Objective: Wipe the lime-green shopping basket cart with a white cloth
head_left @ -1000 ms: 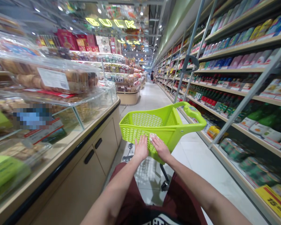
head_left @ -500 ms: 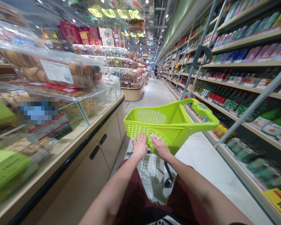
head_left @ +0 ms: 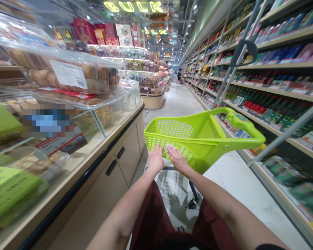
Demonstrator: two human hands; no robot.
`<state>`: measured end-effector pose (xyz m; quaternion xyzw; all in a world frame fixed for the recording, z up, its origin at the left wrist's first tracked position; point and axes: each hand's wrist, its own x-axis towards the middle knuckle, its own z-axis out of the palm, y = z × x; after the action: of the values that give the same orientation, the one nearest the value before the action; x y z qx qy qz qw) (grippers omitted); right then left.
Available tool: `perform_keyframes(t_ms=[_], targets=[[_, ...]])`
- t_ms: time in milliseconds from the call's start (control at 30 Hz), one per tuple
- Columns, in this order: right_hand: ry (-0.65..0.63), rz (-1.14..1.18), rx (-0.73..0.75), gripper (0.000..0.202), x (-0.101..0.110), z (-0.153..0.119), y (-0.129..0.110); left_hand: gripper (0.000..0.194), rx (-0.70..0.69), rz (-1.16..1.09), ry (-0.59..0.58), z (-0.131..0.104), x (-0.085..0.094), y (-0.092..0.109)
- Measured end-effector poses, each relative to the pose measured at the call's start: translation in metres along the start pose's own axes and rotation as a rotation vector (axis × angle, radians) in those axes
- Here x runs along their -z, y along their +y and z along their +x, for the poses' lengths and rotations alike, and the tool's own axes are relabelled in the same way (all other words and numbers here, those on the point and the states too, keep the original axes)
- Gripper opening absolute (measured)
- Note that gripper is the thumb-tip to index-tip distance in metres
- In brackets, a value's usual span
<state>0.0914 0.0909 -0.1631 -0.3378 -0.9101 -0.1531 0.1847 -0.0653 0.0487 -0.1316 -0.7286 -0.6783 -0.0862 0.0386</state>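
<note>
A bright green plastic shopping cart (head_left: 211, 146) with a perforated basket stands side-on in front of me. My left hand (head_left: 155, 160) rests with fingers spread flat against the lower side of its basket. Beside it, my right hand (head_left: 177, 159) presses a small crumpled white wipe (head_left: 168, 147) against the same perforated wall. Most of the wipe is hidden under the fingers. Below the basket, a dark caster wheel (head_left: 192, 203) touches the floor between my knees.
On the left runs a wooden counter (head_left: 99, 187) with stacked clear boxes of baked goods (head_left: 67, 74). Tall shelves (head_left: 279, 86) of bottles and cans line the right, with a grey ladder (head_left: 234, 66) leaning there. A person (head_left: 179, 74) is far down the aisle.
The view has shifted, so the cart appears a little farther right and larger. My right hand and the wipe have moved slightly left along the basket wall, closer to my left hand.
</note>
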Motion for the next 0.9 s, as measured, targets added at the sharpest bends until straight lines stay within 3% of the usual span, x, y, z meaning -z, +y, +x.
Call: perform_keyframes(t_ms=[100, 233, 300, 367, 500, 600, 767, 900], targets=[[0.003, -0.002, 0.04, 0.042, 0.005, 0.005, -0.006, 0.072, 0.028, -0.003, -0.01, 0.001, -0.003, -0.008], [0.132, 0.012, 0.026, 0.044, 0.028, 0.047, -0.004, 0.072, 0.051, -0.004, -0.002, 0.01, 0.0, -0.014], [0.142, 0.029, 0.016, 0.044, 0.029, 0.064, -0.002, 0.073, 0.052, -0.001, 0.001, 0.013, 0.003, -0.016], [0.108, 0.043, 0.022, 0.044, 0.02, 0.069, -0.002, 0.073, 0.052, 0.001, -0.006, 0.013, 0.004, -0.019], [0.025, 0.051, 0.054, 0.04, -0.011, 0.05, -0.011, 0.072, 0.069, -0.003, -0.027, 0.007, -0.001, -0.031], [0.02, 0.061, 0.101, 0.039, -0.018, 0.045, -0.021, 0.072, 0.111, -0.01, -0.061, 0.002, -0.006, -0.044], [0.076, 0.11, 0.143, 0.042, -0.005, 0.1, -0.031, 0.071, 0.187, 0.015, -0.074, 0.005, -0.008, -0.066], [0.029, 0.087, 0.113, 0.043, -0.017, 0.136, -0.036, 0.072, 0.197, 0.03, -0.058, 0.007, -0.006, -0.077]])
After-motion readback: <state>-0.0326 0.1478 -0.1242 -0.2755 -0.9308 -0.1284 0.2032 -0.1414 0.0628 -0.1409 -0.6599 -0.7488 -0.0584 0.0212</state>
